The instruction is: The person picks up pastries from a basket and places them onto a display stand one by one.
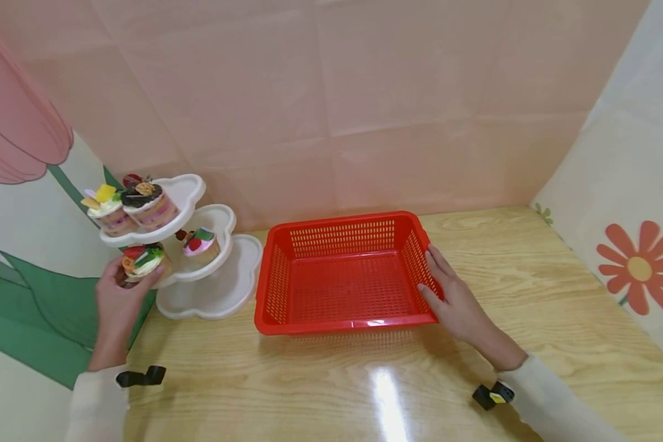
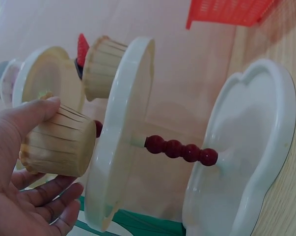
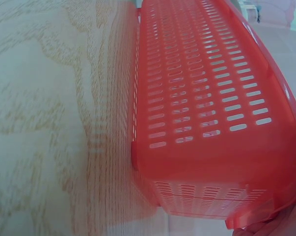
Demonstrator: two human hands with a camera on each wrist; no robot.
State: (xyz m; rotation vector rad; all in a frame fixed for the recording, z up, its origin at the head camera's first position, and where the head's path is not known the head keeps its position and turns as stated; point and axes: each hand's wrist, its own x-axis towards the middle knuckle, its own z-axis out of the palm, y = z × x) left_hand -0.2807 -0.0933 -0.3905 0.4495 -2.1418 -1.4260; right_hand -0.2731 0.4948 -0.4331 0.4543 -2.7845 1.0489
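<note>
My left hand (image 1: 123,293) holds a cupcake (image 1: 145,261) topped with white cream and red, green and orange pieces. Its thumb and fingers lie around the pleated beige case, seen in the left wrist view. The cupcake is at the middle tier of a white three-tier stand (image 1: 248,270); whether it touches the tier I cannot tell. Another cupcake (image 1: 201,247), with pink topping, sits on that tier. My right hand (image 1: 457,301) grips the right rim of a red plastic basket (image 1: 353,328), thumb over the inner side. No items show inside the basket.
Two dessert cups stand on the top tier: one with dark topping (image 1: 150,209), one with white cream and yellow pieces (image 1: 110,212). The bottom tier (image 1: 210,307) rests on the wooden table (image 1: 226,380). A pink wall (image 1: 364,123) rises behind.
</note>
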